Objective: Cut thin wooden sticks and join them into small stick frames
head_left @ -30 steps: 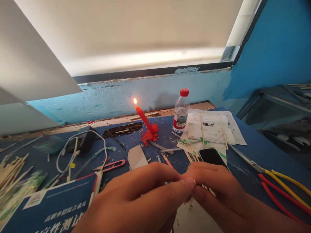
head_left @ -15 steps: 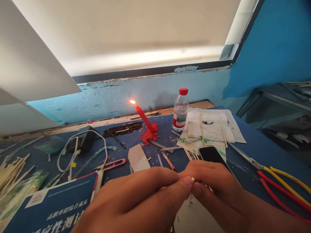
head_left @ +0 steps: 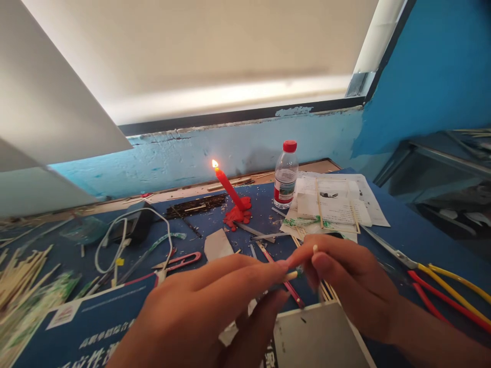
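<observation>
My left hand [head_left: 203,306] is closed on a thin pale stick [head_left: 290,276], whose end shows past the fingertips. My right hand [head_left: 345,276] pinches another thin stick [head_left: 315,249], its pale tip poking up between thumb and forefinger. The two hands touch or nearly touch at the index fingertips, above a grey-white book or board [head_left: 318,337]. Beyond them a lit red candle [head_left: 229,189] leans to the left in a lump of red wax or clay [head_left: 237,213]. A pink-handled cutter [head_left: 184,260] lies left of a pale block [head_left: 218,245].
A bottle with a red cap [head_left: 286,179] stands beside papers [head_left: 337,202] bearing a thin stick frame. Scissors with red and yellow handles [head_left: 410,263] lie at right. Left are a blue book [head_left: 92,322], white cable [head_left: 169,230], black box [head_left: 132,225] and sticks [head_left: 23,276].
My hands have parted slightly; the right has moved up and right, and two stick ends now show instead of one. More of the grey-white surface is visible below. The view has shifted a little.
</observation>
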The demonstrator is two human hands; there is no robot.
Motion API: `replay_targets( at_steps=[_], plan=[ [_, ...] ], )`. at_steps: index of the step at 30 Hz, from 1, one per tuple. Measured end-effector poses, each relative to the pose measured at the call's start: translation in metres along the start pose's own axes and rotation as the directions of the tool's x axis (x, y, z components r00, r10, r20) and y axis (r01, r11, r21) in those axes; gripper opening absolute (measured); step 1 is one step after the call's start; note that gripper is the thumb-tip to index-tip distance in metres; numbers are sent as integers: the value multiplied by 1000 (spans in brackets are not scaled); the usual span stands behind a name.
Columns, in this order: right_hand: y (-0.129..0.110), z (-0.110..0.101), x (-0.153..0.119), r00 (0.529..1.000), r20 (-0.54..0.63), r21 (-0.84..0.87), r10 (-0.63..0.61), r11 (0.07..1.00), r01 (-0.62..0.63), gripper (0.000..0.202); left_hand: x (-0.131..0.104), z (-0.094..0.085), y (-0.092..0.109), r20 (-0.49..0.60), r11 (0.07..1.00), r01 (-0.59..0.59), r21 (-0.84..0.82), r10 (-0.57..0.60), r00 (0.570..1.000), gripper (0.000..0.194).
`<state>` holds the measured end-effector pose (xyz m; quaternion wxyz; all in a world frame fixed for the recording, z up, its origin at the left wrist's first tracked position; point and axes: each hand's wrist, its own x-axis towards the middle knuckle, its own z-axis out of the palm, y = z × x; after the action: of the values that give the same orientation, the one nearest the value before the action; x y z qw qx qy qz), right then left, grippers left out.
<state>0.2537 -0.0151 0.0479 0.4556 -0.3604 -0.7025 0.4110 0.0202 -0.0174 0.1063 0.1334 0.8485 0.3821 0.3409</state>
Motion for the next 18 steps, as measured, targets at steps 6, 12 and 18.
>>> replay_targets(
  at_steps=[6, 12, 18],
  plan=[
    [3, -11, 23, 996, -43, -365, 79, 927, -89, 31, 6, -6, -2, 68, 983, 147, -106, -140, 988, 19],
    [41, -9, 61, 947, 214, -780, 239, 625, 19, 21, 11, -8, 1, 91, 927, 285, -243, -271, 958, 17],
    [75, 2, 79, 929, 215, -858, 302, 512, 32, 24, 13, -10, 3, 84, 919, 314, -238, -302, 949, 17]
  ],
)
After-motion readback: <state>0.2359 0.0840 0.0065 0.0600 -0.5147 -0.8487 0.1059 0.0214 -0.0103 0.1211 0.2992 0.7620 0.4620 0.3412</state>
